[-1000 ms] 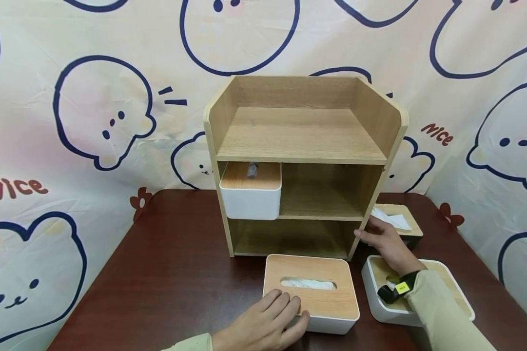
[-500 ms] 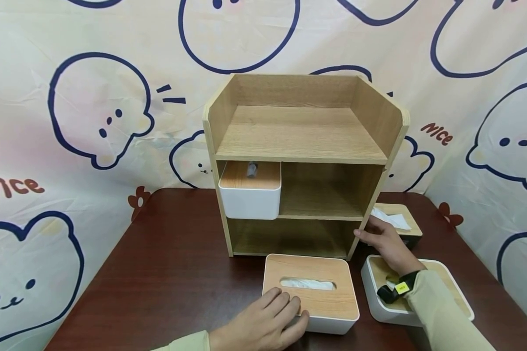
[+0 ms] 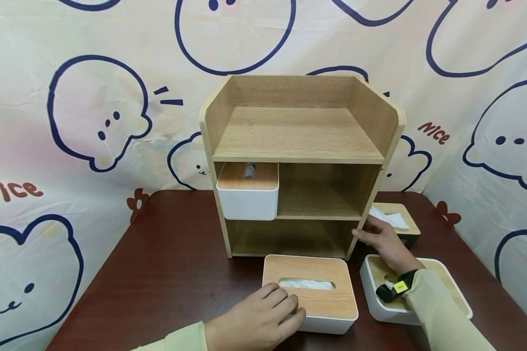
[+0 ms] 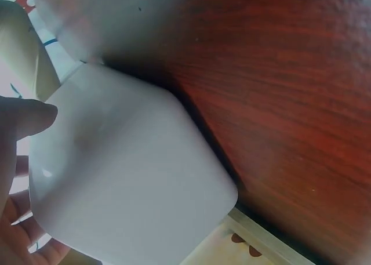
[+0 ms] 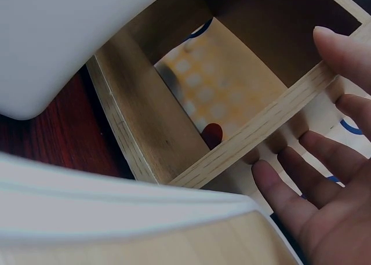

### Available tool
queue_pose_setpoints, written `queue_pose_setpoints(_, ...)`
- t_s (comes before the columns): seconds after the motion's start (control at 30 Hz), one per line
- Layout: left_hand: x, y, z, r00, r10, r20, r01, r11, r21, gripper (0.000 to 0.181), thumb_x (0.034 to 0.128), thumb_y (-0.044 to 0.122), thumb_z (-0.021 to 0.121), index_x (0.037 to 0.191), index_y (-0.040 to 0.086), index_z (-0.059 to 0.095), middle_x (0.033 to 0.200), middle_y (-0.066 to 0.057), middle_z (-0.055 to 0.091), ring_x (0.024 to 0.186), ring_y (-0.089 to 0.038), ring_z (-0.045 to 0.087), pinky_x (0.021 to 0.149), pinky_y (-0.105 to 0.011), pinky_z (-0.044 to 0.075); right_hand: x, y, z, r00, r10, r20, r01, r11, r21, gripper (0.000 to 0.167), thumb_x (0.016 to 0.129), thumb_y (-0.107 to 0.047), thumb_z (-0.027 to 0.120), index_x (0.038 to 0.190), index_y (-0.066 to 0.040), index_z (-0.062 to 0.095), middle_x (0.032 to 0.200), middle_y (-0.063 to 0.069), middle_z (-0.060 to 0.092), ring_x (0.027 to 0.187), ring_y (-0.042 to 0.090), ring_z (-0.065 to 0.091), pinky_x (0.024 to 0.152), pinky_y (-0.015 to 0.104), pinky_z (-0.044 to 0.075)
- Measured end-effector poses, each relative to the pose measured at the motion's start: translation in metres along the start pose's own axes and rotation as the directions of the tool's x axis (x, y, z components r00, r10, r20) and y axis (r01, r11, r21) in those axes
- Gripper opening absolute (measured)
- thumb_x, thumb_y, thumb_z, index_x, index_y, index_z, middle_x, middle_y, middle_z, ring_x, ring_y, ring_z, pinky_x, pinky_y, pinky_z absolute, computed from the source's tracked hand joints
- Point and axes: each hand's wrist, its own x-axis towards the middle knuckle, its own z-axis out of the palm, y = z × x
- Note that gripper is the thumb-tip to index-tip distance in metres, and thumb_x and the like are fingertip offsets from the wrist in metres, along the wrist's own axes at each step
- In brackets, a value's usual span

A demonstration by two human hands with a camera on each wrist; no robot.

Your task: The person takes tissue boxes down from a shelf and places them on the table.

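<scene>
A tissue box [image 3: 309, 300] with a wood-look lid and white body sits on the table in front of the small wooden shelf [image 3: 298, 134]. My left hand [image 3: 256, 317] holds its front left corner, fingers curled over the lid and thumb by the white wall. In the left wrist view the box's white side [image 4: 133, 166] fills the middle. At the shelf's right side panel [image 3: 370, 204], my right hand [image 3: 388, 243] grips the front edge, thumb in front and fingers along the outer face. The right wrist view shows the fingertips [image 5: 266, 172] against that panel.
Another white box with a wooden top [image 3: 247, 195] protrudes from the shelf's middle left compartment, a small grey object [image 3: 249, 170] on it. On the right stand a white tissue box [image 3: 449, 287], under my right forearm, and a dark one with a wooden lid [image 3: 403, 219].
The head view shifts very slightly. Both hands keep their places on the tissue box and the shelf panel, and nothing else visibly moves.
</scene>
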Motion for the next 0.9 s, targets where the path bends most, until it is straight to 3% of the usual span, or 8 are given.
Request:
queue_pose_setpoints(0.23,0.0009,-0.0012,-0.0054,0.999,-0.030,0.027,0.032,0.997,-0.075,0.026,0.0952,0.006,0.039,0.102,0.013,0.063,0.093,-0.001,0.054,0.082,-0.016,0.052,0.074,-0.031,0.047,0.0000,0.0006,-0.0013,1.000,0.002,-0.003,-0.002,1.000,-0.008,0.066,0.094,-0.025,0.067,0.150,-0.005,0.037,0.142,0.023,0.046,0.126,0.043,0.045,0.088,0.023,0.046)
queue_pose_setpoints(0.47,-0.0016,0.0004,-0.0026,0.997,-0.050,0.057,0.057,0.990,-0.132,0.027,0.0949,0.006,0.036,0.101,0.013,0.061,0.092,0.000,0.053,0.083,-0.017,0.051,0.077,-0.033,0.047,0.0004,0.0007,0.0000,1.000,0.014,-0.001,-0.014,1.000,0.002,0.069,0.093,-0.029,0.068,0.150,-0.005,0.036,0.141,0.020,0.048,0.126,0.041,0.046,0.088,0.023,0.046)
queue_pose_setpoints(0.63,0.0012,-0.0027,-0.0061,0.996,-0.053,0.066,0.062,0.986,-0.153,0.025,0.0945,0.006,0.037,0.098,0.013,0.060,0.091,0.001,0.053,0.081,-0.016,0.050,0.075,-0.031,0.046,0.0006,0.0008,0.0014,1.000,0.002,0.002,-0.002,1.000,0.020,0.066,0.094,-0.024,0.067,0.149,-0.004,0.037,0.140,0.026,0.046,0.123,0.037,0.049,0.088,0.024,0.047)
queue_pose_setpoints(0.9,0.0004,-0.0035,-0.0004,0.995,-0.074,0.067,0.086,0.978,-0.192,0.031,0.1013,0.011,0.031,0.105,0.013,0.062,0.089,0.002,0.056,0.081,-0.015,0.054,0.074,-0.031,0.046,0.0008,0.0023,0.0012,1.000,-0.012,-0.006,0.012,0.999,0.033,0.064,0.094,-0.021,0.067,0.148,-0.002,0.038,0.139,0.029,0.045,0.120,0.033,0.053,0.087,0.025,0.048)
